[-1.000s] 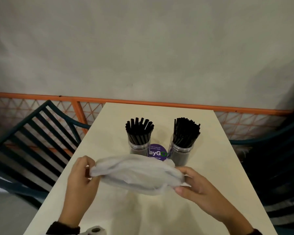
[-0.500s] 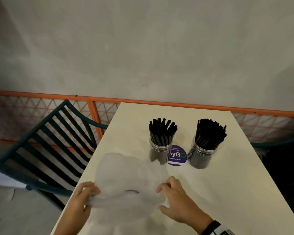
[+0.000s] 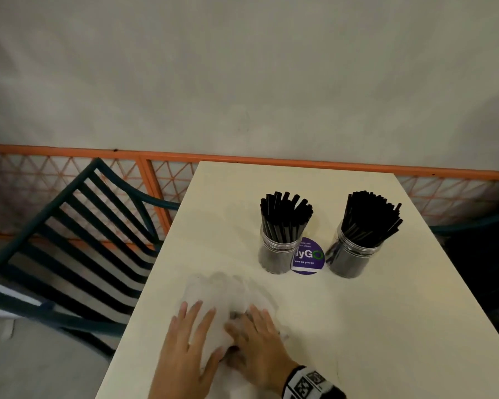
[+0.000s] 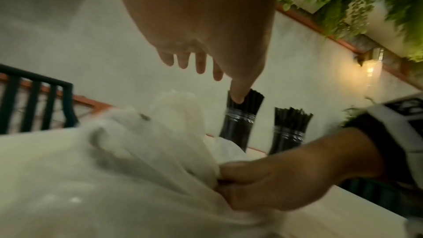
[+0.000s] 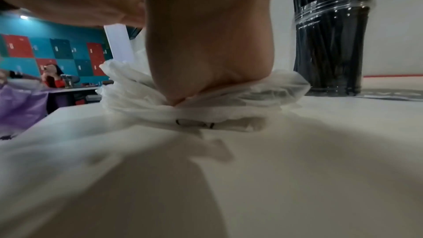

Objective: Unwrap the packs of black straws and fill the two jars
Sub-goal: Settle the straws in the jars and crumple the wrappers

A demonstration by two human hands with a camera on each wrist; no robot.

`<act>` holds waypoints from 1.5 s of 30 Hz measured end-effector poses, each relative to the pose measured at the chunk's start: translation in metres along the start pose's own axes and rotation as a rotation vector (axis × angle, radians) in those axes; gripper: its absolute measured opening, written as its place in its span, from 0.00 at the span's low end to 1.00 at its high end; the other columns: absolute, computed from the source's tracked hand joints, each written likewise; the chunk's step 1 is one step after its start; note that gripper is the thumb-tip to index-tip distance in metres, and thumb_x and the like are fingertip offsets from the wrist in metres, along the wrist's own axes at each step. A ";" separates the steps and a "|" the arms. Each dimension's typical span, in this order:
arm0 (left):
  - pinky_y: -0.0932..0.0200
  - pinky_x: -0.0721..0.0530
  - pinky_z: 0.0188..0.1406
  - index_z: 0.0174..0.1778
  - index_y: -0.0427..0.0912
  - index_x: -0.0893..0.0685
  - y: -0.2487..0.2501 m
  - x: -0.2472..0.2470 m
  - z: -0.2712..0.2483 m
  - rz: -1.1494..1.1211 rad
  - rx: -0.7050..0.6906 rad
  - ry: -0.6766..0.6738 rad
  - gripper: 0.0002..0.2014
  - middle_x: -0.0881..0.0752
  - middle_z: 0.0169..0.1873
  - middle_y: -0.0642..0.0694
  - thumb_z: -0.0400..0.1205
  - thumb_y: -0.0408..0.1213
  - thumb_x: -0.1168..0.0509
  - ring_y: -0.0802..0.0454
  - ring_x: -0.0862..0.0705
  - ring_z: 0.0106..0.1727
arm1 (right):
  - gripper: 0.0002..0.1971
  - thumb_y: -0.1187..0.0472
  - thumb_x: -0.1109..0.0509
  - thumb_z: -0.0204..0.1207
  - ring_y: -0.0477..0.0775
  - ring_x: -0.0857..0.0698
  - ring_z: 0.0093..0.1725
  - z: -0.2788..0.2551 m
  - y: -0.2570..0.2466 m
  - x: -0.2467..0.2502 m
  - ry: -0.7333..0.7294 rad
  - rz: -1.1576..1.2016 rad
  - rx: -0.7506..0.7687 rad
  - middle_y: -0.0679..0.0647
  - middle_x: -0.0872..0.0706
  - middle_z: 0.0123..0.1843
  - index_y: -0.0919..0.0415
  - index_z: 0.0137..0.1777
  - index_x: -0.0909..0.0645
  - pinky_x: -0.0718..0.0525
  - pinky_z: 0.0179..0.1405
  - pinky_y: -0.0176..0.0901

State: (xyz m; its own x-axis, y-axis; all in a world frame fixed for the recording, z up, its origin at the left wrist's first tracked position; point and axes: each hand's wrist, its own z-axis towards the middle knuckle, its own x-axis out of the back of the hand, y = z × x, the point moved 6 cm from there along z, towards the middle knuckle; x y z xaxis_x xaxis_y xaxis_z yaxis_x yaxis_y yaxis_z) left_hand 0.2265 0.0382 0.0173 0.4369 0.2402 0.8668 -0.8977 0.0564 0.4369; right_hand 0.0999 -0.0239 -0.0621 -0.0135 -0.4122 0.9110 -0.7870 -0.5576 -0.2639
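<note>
Two clear jars (image 3: 283, 251) (image 3: 353, 256) stand upright at the middle of the cream table, each packed with black straws (image 3: 285, 214) (image 3: 372, 217). A crumpled white plastic wrapper (image 3: 222, 292) lies on the table in front of them. My left hand (image 3: 195, 323) lies over its left part with straight, spread fingers. My right hand (image 3: 254, 332) bunches and grips the wrapper (image 4: 137, 151) beside it; in the left wrist view its fingers (image 4: 256, 178) curl on the plastic. The right wrist view shows the wrapper (image 5: 206, 104) gathered under my right hand (image 5: 206, 52), with one jar (image 5: 329, 52) just behind.
A round purple sticker (image 3: 307, 259) sits between the jars. A dark slatted chair (image 3: 69, 240) stands at the table's left edge, and an orange lattice rail (image 3: 271, 162) runs along the wall behind. Bare table (image 3: 372, 326) lies to the right of my hands.
The wrapper, held up between both hands a second ago, has come down onto the table. My left hand has let go and flattened over it; my right hand gathers it.
</note>
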 end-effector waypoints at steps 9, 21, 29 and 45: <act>0.52 0.35 0.61 0.61 0.42 0.19 -0.060 -0.088 -0.014 0.279 0.247 -0.489 0.33 0.13 0.58 0.40 0.83 0.58 0.63 0.40 0.13 0.56 | 0.24 0.34 0.52 0.75 0.52 0.17 0.64 0.000 0.011 -0.003 0.036 -0.010 0.060 0.43 0.15 0.61 0.41 0.64 0.27 0.16 0.60 0.53; 0.55 0.20 0.48 0.61 0.47 0.19 0.036 0.019 0.060 -0.083 0.248 -0.138 0.25 0.15 0.56 0.46 0.68 0.38 0.24 0.50 0.16 0.52 | 0.13 0.53 0.39 0.77 0.42 0.17 0.47 -0.065 0.093 0.114 0.450 0.660 0.234 0.50 0.12 0.48 0.55 0.53 0.15 0.22 0.50 0.28; 0.77 0.23 0.53 0.61 0.62 0.27 0.203 -0.032 0.159 -0.566 -0.008 -0.169 0.27 0.17 0.55 0.61 0.65 0.57 0.31 0.69 0.21 0.57 | 0.07 0.48 0.35 0.68 0.40 0.22 0.30 -0.129 0.234 0.161 0.823 0.813 -0.009 0.41 0.19 0.32 0.38 0.43 0.17 0.29 0.29 0.22; 0.87 0.34 0.56 0.77 0.49 0.65 0.242 -0.138 0.271 -0.890 0.052 -0.410 0.75 0.39 0.69 0.63 0.44 0.56 0.17 0.79 0.37 0.67 | 0.61 0.33 0.18 0.42 0.48 0.34 0.76 -0.021 0.299 0.210 0.500 0.857 0.075 0.43 0.35 0.75 0.32 0.73 0.51 0.32 0.77 0.57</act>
State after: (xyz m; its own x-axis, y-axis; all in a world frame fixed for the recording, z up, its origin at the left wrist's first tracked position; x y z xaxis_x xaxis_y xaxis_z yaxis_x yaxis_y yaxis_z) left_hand -0.0359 -0.2438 0.0685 0.9473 -0.2252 0.2279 -0.2321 0.0081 0.9727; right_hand -0.1515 -0.2619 0.0570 -0.8314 -0.3556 0.4271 -0.3489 -0.2643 -0.8991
